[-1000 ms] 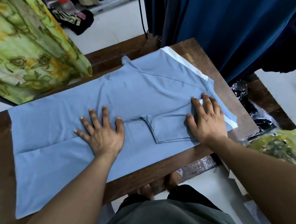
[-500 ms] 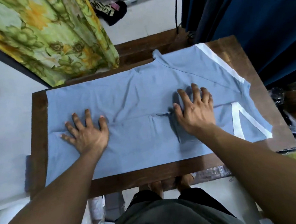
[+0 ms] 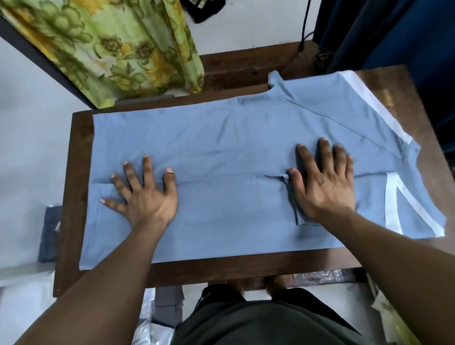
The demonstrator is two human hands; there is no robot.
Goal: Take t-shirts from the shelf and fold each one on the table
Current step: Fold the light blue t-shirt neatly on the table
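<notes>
A light blue t-shirt (image 3: 225, 133) with white trim lies spread across the dark wooden table (image 3: 67, 224), its near side folded over toward the middle. My left hand (image 3: 143, 200) presses flat on the folded part at the left, fingers spread. My right hand (image 3: 323, 182) presses flat on the right part, beside the folded-in sleeve edge. Neither hand grips the cloth. The white-trimmed collar end points right.
A green and yellow floral cloth (image 3: 113, 41) hangs beyond the table's far left. Dark blue garments (image 3: 400, 16) hang at the far right. A dark folded item (image 3: 50, 234) lies on the floor left of the table, and plastic-wrapped packs (image 3: 151, 343) lie under its front edge.
Both hands slid left along the shirt, smoothing the fold, while the camera view shifted so the table sits more centred. The right hand then eased back toward the right.
</notes>
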